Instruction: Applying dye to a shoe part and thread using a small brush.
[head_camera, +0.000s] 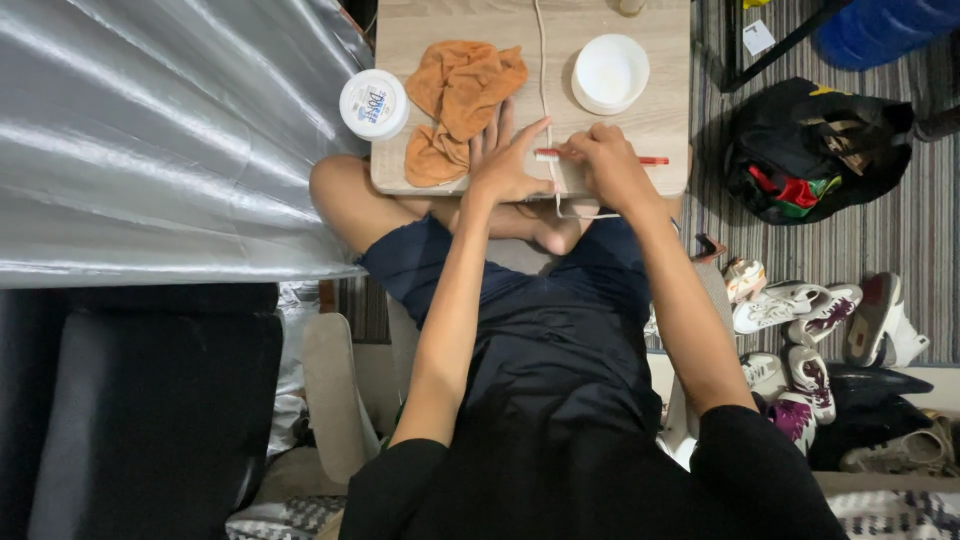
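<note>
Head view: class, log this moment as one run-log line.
left hand: pins white lace | right hand: brushes with toothbrush | beside: orange cloth

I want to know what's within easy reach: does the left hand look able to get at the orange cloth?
Probably yes. The left hand lies flat on the small table right beside the orange cloth, with nothing between them.

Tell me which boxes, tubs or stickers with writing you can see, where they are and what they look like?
Round white plastic tub: left corner of the small wooden table, beside the crumpled orange cloth; its flat lid bears a blue printed label.
Small white paper tag: on the striped rug, top right, near the blue container; roughly square, its print too small to tell.
No screens or signs in view.
</note>
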